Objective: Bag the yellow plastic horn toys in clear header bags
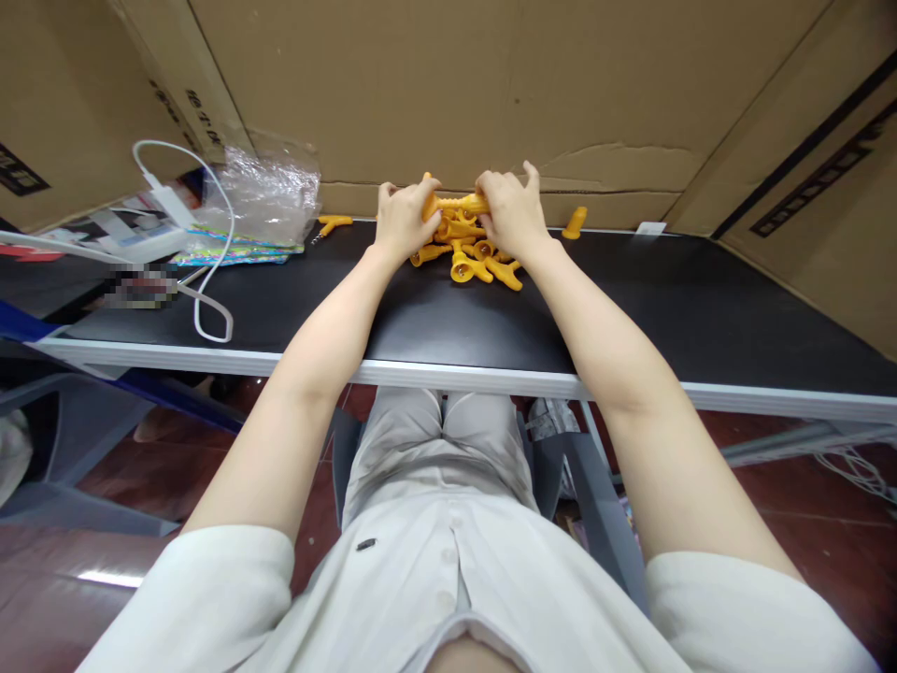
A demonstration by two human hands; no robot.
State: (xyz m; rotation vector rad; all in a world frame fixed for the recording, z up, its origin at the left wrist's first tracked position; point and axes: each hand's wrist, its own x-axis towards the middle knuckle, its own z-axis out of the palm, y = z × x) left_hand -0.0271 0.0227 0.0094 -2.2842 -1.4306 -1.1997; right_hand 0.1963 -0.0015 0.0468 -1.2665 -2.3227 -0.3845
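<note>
Between my two hands is a yellow plastic corkscrew (452, 203), held level just over a pile. My left hand (405, 220) is closed on its left end, with a stub of yellow rising by the thumb. Closed around the other end is my right hand (511, 210), whose fingers partly cover it. Several more yellow corkscrews and parts make up the pile (462, 266) below, some with round cup-like ends facing me. To the left lies a yellow handle with a metal spiral (334, 222). A yellow sleeve (576, 223) stands upright right of my right hand.
The black tabletop (462, 327) has a pale metal front edge. Cardboard walls (505, 93) rise behind and at both sides. On the left are a clear plastic bag (263, 192), colourful packets (238, 248) and a white cable (228, 215) with a white adapter.
</note>
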